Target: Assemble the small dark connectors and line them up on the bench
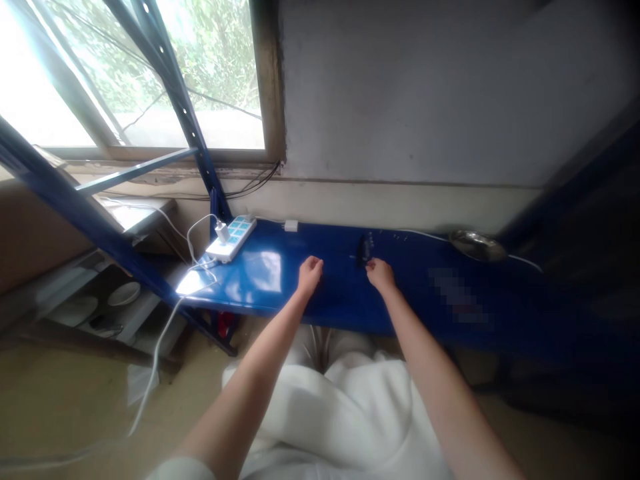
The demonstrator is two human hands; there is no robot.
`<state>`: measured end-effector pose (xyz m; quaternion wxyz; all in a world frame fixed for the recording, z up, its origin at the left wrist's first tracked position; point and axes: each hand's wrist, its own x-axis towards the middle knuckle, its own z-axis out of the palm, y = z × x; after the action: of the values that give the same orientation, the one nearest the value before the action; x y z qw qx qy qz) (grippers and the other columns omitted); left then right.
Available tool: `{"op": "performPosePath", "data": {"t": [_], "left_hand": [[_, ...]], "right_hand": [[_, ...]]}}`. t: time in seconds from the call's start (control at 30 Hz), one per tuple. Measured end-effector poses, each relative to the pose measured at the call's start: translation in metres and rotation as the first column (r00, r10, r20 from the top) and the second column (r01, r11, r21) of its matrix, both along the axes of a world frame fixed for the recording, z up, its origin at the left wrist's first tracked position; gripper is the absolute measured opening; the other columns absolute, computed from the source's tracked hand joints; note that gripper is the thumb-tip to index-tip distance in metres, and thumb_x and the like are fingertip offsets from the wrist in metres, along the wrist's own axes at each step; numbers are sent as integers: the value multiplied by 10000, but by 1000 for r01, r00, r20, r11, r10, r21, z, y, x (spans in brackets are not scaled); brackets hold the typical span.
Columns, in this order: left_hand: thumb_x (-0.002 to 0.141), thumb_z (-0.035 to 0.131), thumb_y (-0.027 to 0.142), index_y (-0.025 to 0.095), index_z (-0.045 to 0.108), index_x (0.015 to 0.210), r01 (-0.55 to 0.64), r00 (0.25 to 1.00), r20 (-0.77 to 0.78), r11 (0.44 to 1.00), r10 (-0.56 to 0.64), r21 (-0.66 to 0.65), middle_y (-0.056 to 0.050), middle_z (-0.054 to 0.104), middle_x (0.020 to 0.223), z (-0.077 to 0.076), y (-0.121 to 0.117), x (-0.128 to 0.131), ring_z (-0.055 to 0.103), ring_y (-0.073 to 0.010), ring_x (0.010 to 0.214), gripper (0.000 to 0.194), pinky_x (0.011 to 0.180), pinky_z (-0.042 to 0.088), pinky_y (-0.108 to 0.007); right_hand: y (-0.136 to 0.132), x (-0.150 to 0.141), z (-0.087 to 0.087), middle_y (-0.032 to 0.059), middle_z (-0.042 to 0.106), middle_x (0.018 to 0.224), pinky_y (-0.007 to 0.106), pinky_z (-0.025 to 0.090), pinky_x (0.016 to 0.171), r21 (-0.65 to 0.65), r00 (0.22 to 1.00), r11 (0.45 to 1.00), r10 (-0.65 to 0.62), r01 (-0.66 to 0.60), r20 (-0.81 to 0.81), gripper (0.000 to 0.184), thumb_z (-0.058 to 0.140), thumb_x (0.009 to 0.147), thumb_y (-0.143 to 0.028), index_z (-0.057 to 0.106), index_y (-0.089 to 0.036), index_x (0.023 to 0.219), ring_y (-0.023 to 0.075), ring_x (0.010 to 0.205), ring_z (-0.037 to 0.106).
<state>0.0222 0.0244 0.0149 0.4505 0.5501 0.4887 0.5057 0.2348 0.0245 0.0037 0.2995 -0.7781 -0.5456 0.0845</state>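
Holding my left hand (310,275) and right hand (381,276) curled shut on nothing, I go slow by the small dark thing (363,252) at twelve o'clock.

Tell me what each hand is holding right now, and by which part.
Neither hand visibly holds anything. The left hand curls on the blue shelf; the right hand lies beside a small dark object, but no grip shows.
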Motion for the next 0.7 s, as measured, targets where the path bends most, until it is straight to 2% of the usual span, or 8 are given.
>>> {"op": "performPosePath", "data": {"t": [0.2,0.37,0.57,0.7], "left_hand": [[747,495,289,168,497,682,1,1000,3,1000,-1,-3,44,472,510,0,0,1,393,-54,395,137,388,304,-163],[744,496,280,166,497,679,-1,1000,3,1000,1,-10,44,469,507,1,0,1,390,-53,397,131,391,300,-161],[735,498,271,166,510,688,19,999,-36,1000,-18,20,46,478,514,0,0,0,405,-58,429,115,433,315,-164],[732,495,258,166,515,679,22,998,-66,999,-20,31,42,483,525,0,0,0,422,-63,463,107,471,332,-167]], "right_hand": [[0,2,-3,103,667,805,264,422,637,1,1000,1000,-15,15,-13,188,552,720,-216,656,-132,853,201,744,613],[-6,-4,-7,90,643,766,269,423,652,91,998,994,-54,56,-24,331,564,706,-267,616,-96,984,203,750,593],[-11,-12,-13,114,614,802,286,421,688,216,997,974,-70,62,29,305,531,716,-278,628,-88,935,209,779,562],[-11,-13,-13,123,605,804,291,417,683,206,995,975,-91,83,27,301,532,719,-273,632,-79,927,213,774,552]]}}
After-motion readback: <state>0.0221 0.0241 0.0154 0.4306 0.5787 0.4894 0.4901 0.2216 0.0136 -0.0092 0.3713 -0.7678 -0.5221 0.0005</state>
